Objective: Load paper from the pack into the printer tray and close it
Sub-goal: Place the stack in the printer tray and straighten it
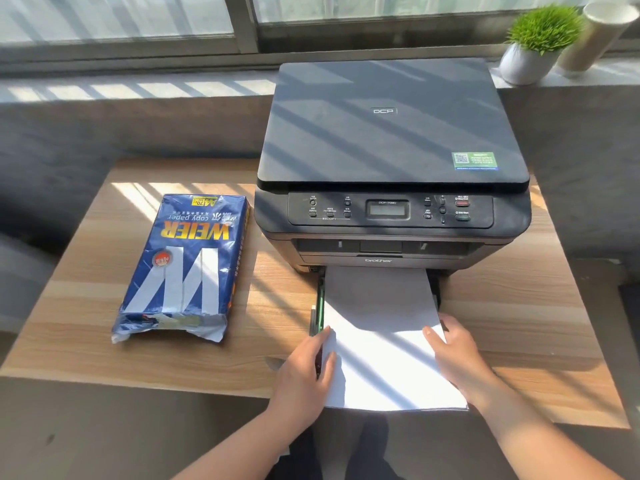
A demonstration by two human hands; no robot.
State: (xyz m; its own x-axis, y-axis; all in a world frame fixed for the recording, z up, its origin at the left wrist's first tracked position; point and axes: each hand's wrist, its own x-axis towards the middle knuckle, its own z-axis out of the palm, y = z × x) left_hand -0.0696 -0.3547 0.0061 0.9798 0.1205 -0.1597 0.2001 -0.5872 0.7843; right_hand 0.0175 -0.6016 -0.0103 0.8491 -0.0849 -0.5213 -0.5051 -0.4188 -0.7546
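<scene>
A dark printer (391,143) stands on a wooden table (180,362), its paper tray (317,306) pulled out toward me. A white stack of paper (381,341) lies over the tray, its far end under the printer's front and its near end hanging past the table edge. My left hand (304,375) grips the stack's left edge. My right hand (457,355) grips its right edge. A blue pack of copy paper (183,268) lies on the table left of the printer, its near end torn open.
A grey ledge runs behind the table under a window. On it, at the far right, stand a small green plant in a white pot (533,46) and a pale cylinder (595,36). Grey floor lies below the table's near edge.
</scene>
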